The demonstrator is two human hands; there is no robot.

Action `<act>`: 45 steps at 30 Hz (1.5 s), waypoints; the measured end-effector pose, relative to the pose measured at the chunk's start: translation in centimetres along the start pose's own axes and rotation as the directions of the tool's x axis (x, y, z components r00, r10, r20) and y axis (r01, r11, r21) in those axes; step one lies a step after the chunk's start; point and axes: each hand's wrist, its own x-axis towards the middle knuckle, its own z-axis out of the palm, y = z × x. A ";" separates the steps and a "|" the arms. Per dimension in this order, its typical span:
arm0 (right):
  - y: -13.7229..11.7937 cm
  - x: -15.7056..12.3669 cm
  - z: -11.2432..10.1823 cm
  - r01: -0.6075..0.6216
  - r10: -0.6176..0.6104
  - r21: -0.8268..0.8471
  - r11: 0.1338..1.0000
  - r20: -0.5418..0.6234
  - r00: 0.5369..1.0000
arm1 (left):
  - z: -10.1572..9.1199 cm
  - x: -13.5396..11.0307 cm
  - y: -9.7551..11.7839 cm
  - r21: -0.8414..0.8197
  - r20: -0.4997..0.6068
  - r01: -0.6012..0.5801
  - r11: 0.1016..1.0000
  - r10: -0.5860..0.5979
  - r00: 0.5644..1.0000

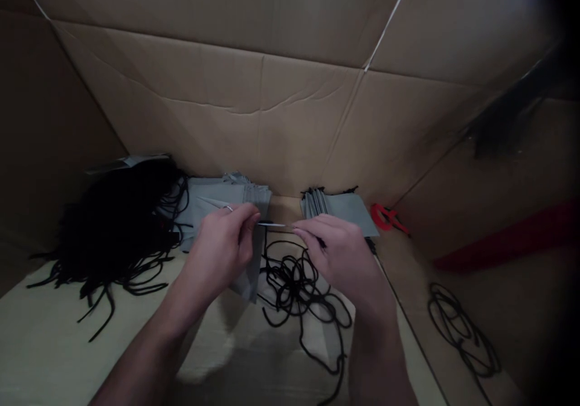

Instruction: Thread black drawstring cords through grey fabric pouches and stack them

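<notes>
In the head view, my left hand [222,246] pinches one end of a thin metal rod [272,224] together with a grey pouch [248,279]. My right hand [338,252] pinches the other end, so the rod is level between them. The loose black cord [294,285] lies just below, near for reaching.

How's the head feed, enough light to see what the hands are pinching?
Head view: dim overall, right edge vignetted to black; left hand and right hand lit and fairly sharp; the thin metal rod between them catches a small glint; the black cord pile is a detailless mass; hands cast soft shadows toward the camera.
</notes>
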 end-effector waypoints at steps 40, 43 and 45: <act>2.0 -0.4 -1.9 -0.272 0.296 0.329 0.904 -0.022 0.955 | 0.3 -0.1 1.8 -0.479 0.088 -0.117 0.870 0.180 0.980; 3.9 -0.4 -0.9 -0.303 0.364 0.315 0.899 -0.156 0.918 | -0.5 -0.5 2.5 -0.655 0.058 -0.155 0.739 0.254 0.965; 4.4 -0.2 0.0 -0.292 0.379 0.435 0.852 -0.128 0.916 | -0.6 -0.7 2.8 -0.714 0.070 -0.151 0.684 0.284 0.956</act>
